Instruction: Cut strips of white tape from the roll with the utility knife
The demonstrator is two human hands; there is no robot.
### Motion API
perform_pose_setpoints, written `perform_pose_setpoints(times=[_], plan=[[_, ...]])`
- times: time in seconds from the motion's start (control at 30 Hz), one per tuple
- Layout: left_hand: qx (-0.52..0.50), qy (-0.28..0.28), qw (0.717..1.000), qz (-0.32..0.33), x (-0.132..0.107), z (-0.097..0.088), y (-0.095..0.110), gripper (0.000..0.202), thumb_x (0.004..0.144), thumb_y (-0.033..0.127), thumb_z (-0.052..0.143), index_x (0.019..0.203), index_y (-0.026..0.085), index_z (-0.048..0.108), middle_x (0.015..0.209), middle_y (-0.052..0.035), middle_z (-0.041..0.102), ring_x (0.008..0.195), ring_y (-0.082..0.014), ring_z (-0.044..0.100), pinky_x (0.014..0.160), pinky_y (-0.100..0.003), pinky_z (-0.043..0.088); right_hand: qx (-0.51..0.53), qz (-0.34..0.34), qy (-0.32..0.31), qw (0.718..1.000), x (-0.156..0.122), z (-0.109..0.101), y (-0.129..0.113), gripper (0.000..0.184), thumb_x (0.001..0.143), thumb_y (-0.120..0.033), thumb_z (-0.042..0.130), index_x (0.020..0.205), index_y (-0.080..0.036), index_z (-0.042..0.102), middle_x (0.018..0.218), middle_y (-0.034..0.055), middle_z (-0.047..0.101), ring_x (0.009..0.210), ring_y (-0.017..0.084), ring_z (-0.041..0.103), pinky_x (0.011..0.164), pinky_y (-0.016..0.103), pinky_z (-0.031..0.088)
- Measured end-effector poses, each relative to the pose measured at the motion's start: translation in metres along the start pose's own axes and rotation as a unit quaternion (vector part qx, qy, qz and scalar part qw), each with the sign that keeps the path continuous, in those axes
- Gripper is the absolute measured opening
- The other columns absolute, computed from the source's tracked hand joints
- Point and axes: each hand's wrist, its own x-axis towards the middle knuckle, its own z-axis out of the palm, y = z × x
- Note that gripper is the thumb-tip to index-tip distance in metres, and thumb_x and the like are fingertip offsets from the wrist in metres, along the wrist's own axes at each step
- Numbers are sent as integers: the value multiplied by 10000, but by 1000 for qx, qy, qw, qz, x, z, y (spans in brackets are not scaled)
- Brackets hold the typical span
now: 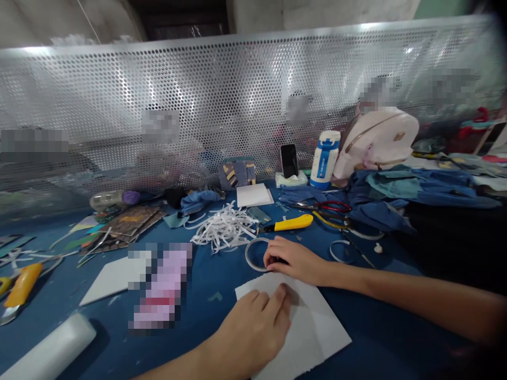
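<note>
A stack of white paper (317,327) lies on the blue table, one corner toward me. My left hand (251,330) rests on it, the index finger stretched onto the sheet near its far edge and the other fingers partly bent. Just past that edge, my right hand (295,261) has curled fingers closed at the side of a narrow roll of white tape (247,256), which stands beyond the paper. The fingertips of the right hand are partly hidden. Behind the roll is a heap of curled white strips (225,227), with a yellow utility knife (293,222) to its right.
Red-handled scissors (332,206) lie near blue cloth (368,206). A bottle (325,161), a phone (289,161) and a pale backpack (380,140) stand before the perforated metal screen (222,105). At left are white sheets (114,277), a purple packet (168,285) and a yellow-handled tool (24,285).
</note>
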Motion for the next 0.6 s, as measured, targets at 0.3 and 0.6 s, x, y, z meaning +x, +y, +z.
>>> perform_pose_setpoints(times=[0.3, 0.6], plan=[[-10, -16, 998, -52, -4, 5, -1, 402, 1017, 248, 369, 1311, 72, 580, 1253, -181, 662, 781, -222, 672, 621, -349, 536, 2, -11, -1, 1000, -5, 0, 0, 77, 963, -263, 613, 968, -186, 616, 919, 35, 643, 891, 193, 530, 765, 293, 425], [-13, -44, 997, -54, -1, -2, 0, 385, 977, 245, 474, 1313, 86, 577, 1267, -135, 658, 771, -215, 675, 635, -351, 549, 31, -18, 44, 998, -11, 5, 2, 86, 995, -249, 562, 970, -188, 617, 984, 36, 602, 918, 172, 562, 800, 268, 439]])
